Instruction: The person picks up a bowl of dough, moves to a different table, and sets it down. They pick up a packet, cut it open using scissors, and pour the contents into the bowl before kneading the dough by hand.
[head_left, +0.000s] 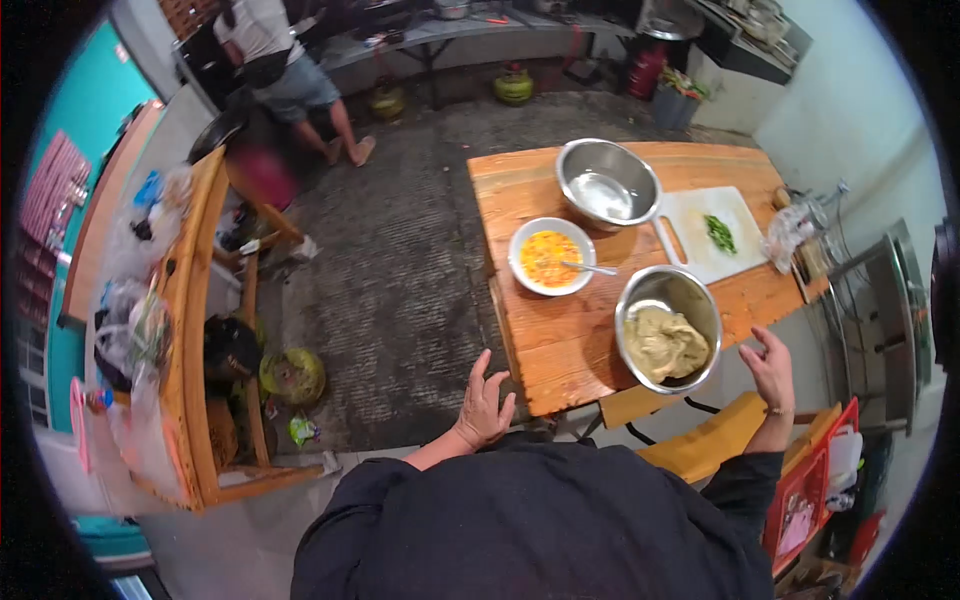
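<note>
My left hand (485, 405) hovers off the table's near left corner, fingers apart and nothing in it. To the right of the dough bowl, my right hand (768, 372) is also empty, its fingers spread. A steel bowl (628, 310) near the table's front edge holds a pale yellow-green dough or batter (665, 343). Left of it stands a white bowl (517, 262) of orange-yellow mixture with bits in it, and a spoon (600, 269) rests in that bowl. Behind them is a second steel bowl (612, 180). Chopped green pieces (720, 234) lie on a white cutting board (715, 205).
All this stands on a wooden table (560, 365). A yellow chair (710, 435) is tucked at its front. On the right are a plastic bag (790, 235) and a red tray (815, 490). A wooden rack (190, 350) is at left. Another person (290, 85) stands at the back.
</note>
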